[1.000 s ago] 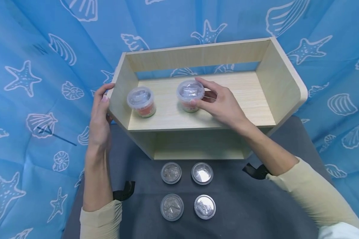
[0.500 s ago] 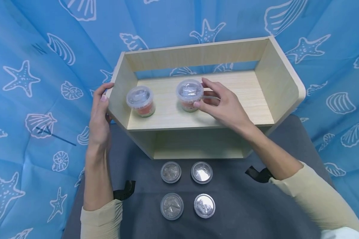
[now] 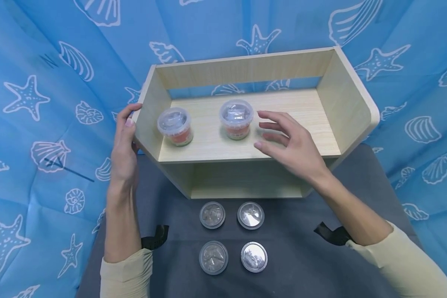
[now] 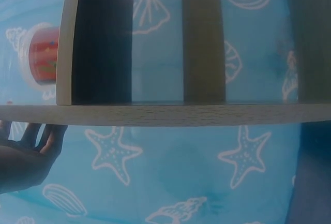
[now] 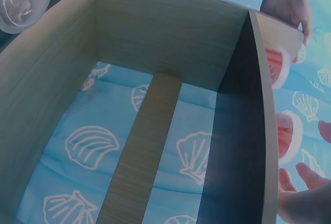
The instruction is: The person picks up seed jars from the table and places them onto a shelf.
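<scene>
Two lidded plastic tubs stand on the upper board of a small wooden shelf (image 3: 283, 66). The left tub (image 3: 179, 132) is near the left side panel, while the other tub (image 3: 236, 124) is near the board's middle; both show red-orange contents through clear walls. My left hand (image 3: 123, 153) holds the edge of the left side panel, with some fingers hidden behind it. In the left wrist view, fingers of that hand (image 4: 31, 154) meet the panel's outer face. My right hand (image 3: 294, 142) is just right of the middle tub, apart from it, fingers spread and holding nothing.
Several more lidded tubs, including a front tub (image 3: 214, 257) and a back tub (image 3: 251, 215), stand in two rows on the dark tabletop (image 3: 305, 256) before the shelf. The shelf has a lower compartment (image 3: 246, 180). A blue shell-patterned curtain (image 3: 59, 124) hangs behind.
My right hand has let go of the middle tub and drawn away to the right, its fingers spreading. That tub stays standing on the board. My left hand keeps its place.
</scene>
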A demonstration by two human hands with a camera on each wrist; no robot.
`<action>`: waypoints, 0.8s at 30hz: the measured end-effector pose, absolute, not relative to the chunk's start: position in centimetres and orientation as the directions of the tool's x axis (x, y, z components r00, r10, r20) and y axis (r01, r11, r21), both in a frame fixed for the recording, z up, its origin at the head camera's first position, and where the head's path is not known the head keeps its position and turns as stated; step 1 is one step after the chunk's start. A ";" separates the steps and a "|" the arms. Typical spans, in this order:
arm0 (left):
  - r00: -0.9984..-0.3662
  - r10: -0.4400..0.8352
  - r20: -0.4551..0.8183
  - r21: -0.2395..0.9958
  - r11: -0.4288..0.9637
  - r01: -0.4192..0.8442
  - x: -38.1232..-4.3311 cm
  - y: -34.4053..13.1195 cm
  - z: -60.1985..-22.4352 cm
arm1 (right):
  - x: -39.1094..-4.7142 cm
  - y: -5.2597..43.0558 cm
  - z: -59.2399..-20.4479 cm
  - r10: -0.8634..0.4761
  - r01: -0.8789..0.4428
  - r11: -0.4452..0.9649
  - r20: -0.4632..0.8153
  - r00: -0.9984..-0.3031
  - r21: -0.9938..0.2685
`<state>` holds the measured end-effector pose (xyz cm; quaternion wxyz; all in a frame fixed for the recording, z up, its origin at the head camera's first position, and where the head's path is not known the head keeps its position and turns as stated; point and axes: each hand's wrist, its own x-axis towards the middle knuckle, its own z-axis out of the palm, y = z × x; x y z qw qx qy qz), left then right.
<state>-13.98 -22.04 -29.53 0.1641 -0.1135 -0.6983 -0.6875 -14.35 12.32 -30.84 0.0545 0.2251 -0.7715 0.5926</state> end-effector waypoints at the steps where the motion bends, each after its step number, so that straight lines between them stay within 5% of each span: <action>1: -0.920 -0.067 0.386 0.923 0.025 0.385 -14.0 -22.0 -29.5 | -14.1 12.4 -30.8 -0.284 -0.415 0.194 0.354 -0.891 -0.889; 24: -0.914 -0.070 0.400 0.917 0.042 0.398 -14.1 -22.0 -29.7 | -9.2 14.4 -35.1 -0.463 -0.573 -0.037 0.522 -0.716 -0.819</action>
